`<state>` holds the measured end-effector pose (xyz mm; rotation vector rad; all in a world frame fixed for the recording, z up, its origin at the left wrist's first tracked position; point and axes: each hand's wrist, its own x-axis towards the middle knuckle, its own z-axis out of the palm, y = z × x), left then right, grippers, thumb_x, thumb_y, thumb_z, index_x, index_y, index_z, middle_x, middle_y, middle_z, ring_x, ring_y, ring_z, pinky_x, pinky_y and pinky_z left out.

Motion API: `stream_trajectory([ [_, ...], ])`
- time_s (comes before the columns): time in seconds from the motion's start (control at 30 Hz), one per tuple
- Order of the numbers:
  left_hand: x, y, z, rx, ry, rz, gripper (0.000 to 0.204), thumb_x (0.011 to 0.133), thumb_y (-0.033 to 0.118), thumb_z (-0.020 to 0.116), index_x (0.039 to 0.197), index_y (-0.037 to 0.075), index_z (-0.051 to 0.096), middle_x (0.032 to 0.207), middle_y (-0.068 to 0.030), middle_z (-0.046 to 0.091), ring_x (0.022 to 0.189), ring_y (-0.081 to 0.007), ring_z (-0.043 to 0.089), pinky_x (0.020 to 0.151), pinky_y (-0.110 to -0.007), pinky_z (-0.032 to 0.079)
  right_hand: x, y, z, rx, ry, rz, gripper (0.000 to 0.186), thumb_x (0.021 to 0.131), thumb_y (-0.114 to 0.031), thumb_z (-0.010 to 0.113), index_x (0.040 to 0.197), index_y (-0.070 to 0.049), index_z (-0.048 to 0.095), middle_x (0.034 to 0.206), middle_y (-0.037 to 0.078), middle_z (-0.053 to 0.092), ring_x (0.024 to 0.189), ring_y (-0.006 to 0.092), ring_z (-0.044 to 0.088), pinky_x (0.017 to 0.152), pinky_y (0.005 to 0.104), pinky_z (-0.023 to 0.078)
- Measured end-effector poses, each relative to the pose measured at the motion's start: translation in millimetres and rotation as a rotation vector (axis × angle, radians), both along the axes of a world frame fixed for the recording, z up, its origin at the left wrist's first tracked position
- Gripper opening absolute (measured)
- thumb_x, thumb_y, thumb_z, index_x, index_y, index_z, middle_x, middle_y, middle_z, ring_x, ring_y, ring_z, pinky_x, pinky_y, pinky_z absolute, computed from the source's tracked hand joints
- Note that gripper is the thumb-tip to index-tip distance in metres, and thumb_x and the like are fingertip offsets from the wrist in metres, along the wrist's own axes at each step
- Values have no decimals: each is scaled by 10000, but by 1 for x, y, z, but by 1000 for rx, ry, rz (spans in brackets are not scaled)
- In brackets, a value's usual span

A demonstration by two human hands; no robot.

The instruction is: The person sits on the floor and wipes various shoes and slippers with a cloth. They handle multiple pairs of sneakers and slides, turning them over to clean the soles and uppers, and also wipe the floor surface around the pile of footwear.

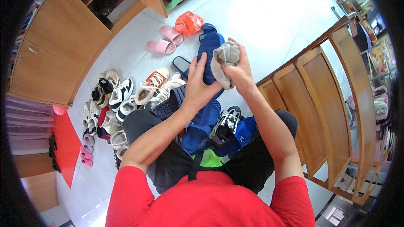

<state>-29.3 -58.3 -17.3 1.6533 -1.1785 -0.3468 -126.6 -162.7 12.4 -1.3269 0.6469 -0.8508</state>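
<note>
Left fingers (201,64) hold a blue slipper (211,45), its long axis pointing forward; right fingers (244,61) clutch a grey cloth (227,53).

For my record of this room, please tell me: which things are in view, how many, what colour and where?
Held slipper: one, dark blue, upper centre
Cloth: one, pale grey, right of held slipper
Slides: two, pink, floor ahead
Plastic bag: one, orange-red, beside slides
Shoes: many, mixed colours, floor at left
Blue slippers: several, blue, between knees
Sneaker: at least one, black-white, between knees
Green object: one, green, near lap
Cabinet: one, brown, upper left
Wooden furniture: one, brown, right
Sheet: one, red, left
Clutter: uncountable, mixed, right edge
Left hand: one, bare, on held slipper
Right hand: one, bare, holding cloth
</note>
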Motion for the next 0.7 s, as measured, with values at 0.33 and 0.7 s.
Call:
stream_trajectory([
  [0.33,9,-3,15,-84,1161,-292,671,884,359,562,1394,34,272,1245,-166,493,1060,-220,557,869,-356,481,-24,-26,13,251,-293,-243,313,882,-89,485,1190,-41,460,1053,101,555,927,191,591,762,321,533],
  [0.7,21,-2,20,-89,1253,-160,677,822,40,594,1408,132,269,1161,-122,555,931,-192,609,752,-334,532,-23,-43,-6,-232,343,-319,727,742,-266,690,1295,46,336,1137,232,512,1052,270,547,842,328,486],
])
